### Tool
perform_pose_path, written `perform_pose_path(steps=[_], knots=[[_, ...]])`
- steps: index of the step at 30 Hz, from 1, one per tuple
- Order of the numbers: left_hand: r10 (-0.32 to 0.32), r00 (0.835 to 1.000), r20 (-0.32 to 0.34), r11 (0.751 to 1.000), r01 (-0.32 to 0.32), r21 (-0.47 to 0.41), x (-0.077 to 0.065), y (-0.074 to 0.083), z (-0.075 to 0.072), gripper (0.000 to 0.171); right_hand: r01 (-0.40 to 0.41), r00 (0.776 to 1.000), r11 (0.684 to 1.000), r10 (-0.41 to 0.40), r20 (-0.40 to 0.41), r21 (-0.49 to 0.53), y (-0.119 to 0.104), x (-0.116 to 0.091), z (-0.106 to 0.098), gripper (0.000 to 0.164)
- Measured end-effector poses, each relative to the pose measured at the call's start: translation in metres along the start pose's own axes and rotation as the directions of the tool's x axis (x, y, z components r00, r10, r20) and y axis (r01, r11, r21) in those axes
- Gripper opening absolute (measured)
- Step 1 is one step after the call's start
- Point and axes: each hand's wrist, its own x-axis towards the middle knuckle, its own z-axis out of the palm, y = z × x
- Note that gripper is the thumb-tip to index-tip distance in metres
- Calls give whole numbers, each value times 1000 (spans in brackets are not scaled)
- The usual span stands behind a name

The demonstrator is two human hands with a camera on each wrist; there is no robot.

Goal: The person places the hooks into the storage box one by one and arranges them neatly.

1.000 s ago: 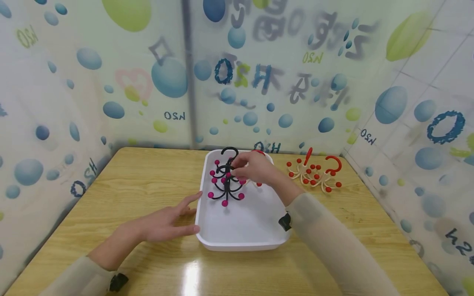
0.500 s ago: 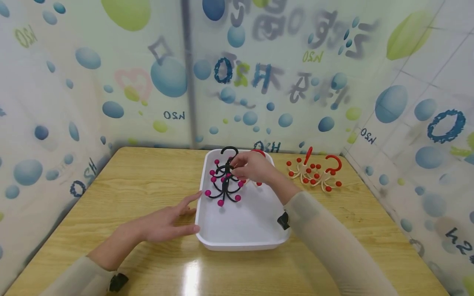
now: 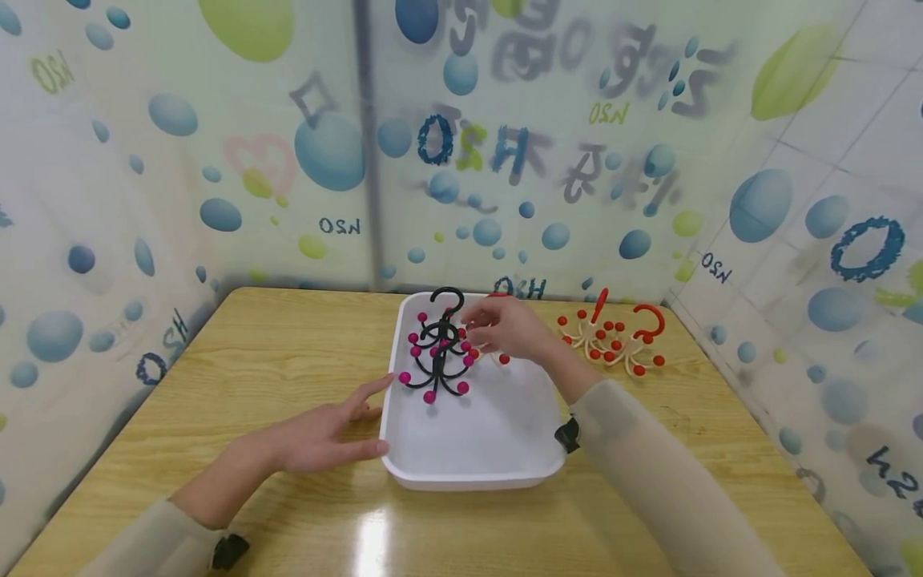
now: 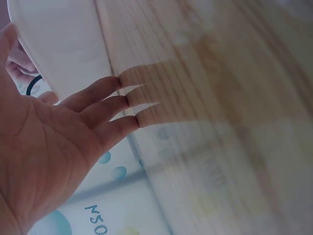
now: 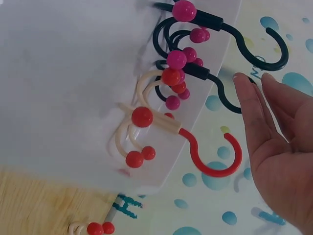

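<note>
Two black multi-arm hanging hooks with pink ball tips stand in the white tray (image 3: 472, 482); the nearer black hook (image 3: 439, 365) is in front of the farther black hook (image 3: 448, 290). My right hand (image 3: 513, 330) is just right of the nearer one, its fingers extended and holding nothing. In the right wrist view, a cream hook with a red crook (image 5: 215, 172) and red balls stands beside the black ones; the right hand partly hides it in the head view. My left hand (image 3: 317, 439) has its fingers spread, with thumb and forefinger tips at the tray's left rim.
On the wooden table (image 3: 288, 344), right of the tray, lie two more cream hooks: one red crook (image 3: 602, 304) points up and the other red crook (image 3: 654, 319) curves to the right. A patterned curtain wall (image 3: 534, 184) rises behind the table.
The nearer black hook's arms have turned slightly to the left. My right hand has let go of its crook and shifted a little to the right. The left hand has stayed put.
</note>
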Motion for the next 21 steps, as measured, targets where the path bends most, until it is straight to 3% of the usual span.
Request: perform_pose_path(steps=[7,21], knots=[[16,1000,0,1000,-16,-2,0,0,0,88,-49,998,999,49,-43,2,20,-18,-19,23],[1,1000,-2,1000,-1,10,0,-1,1,89,-66,993,997,69,-94,32,66,-57,-59,26]])
